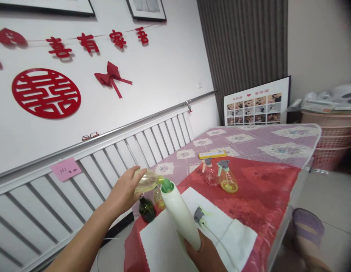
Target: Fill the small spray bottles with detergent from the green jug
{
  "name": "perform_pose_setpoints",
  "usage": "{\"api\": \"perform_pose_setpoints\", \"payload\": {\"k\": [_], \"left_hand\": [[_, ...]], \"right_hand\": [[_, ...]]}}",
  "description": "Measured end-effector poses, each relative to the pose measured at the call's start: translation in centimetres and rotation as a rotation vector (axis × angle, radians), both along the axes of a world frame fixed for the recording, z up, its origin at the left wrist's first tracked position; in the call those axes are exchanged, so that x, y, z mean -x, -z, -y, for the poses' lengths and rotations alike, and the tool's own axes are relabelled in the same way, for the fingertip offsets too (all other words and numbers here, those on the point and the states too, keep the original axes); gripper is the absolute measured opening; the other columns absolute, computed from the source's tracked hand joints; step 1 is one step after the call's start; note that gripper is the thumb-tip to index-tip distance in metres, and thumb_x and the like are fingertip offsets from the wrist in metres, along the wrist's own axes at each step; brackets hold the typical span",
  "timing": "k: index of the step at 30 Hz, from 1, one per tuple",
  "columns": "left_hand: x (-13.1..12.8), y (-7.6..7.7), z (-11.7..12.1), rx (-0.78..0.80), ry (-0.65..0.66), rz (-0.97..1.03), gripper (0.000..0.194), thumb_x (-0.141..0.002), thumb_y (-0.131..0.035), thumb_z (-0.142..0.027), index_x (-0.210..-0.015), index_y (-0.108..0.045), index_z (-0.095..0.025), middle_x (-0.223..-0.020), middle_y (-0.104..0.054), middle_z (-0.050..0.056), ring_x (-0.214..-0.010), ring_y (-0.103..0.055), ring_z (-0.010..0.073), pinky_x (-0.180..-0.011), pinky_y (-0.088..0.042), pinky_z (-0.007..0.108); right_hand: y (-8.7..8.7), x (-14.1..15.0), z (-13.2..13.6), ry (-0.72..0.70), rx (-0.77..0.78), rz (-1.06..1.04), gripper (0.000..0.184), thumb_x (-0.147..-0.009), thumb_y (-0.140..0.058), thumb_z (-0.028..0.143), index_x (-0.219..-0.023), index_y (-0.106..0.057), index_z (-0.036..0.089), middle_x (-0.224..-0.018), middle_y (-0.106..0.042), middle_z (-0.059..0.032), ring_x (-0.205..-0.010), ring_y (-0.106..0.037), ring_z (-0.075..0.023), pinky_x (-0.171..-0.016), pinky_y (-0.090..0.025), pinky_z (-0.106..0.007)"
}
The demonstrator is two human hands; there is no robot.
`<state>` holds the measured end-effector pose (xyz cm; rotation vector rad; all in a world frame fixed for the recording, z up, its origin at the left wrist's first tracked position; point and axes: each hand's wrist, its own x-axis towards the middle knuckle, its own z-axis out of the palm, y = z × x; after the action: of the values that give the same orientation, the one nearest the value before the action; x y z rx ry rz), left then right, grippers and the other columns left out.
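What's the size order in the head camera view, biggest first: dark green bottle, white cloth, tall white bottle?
Largest to smallest, as they look:
1. White cloth
2. Tall white bottle
3. Dark green bottle

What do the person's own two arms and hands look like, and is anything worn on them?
Both hands are bare: no glove on the left hand or the right hand. The left forearm shows no sleeve, watch or bracelet. Less of the right arm is in view.
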<state>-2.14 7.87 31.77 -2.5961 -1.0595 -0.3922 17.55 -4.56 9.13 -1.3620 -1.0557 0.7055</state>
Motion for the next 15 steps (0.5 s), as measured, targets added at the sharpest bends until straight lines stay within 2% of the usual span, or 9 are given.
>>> {"api": "perform_pose_setpoints", "payload": {"k": [5,15], "left_hand": [[0.14,0.09,-0.16,-0.006,0.001,-0.006,0.076,-0.076,-0.064,-0.015,-0.144,-0.034,-0.027,-0.147,-0.04,0.014,-0.132,-0.045,0.0334,-0.107,-0.044,0.052],[-0.09,-0.16,0.09,-0.009,0.004,0.012,0.075,-0.075,-0.064,-0.016,-0.144,-0.037,-0.027,-0.147,-0.042,0.014,-0.132,-0.046,0.0345,-0.106,-0.044,0.053]], "right_hand": [[-0.39,0.05,0.02,0.006,0.028,-0.014,0.036,-0.065,-0.063,0.031,-0.096,-0.077,0.017,-0.086,-0.081,-0.0041,-0.079,-0.074,-0.0299,-0.07,-0.058,-0.033],[-0.74,0.07,0.44,-0.024,0.082,0.001,0.044,-0.067,-0.059,0.035,-0.103,-0.075,0.015,-0.091,-0.08,-0.005,-0.085,-0.073,-0.0291,-0.076,-0.056,-0.032]]}}
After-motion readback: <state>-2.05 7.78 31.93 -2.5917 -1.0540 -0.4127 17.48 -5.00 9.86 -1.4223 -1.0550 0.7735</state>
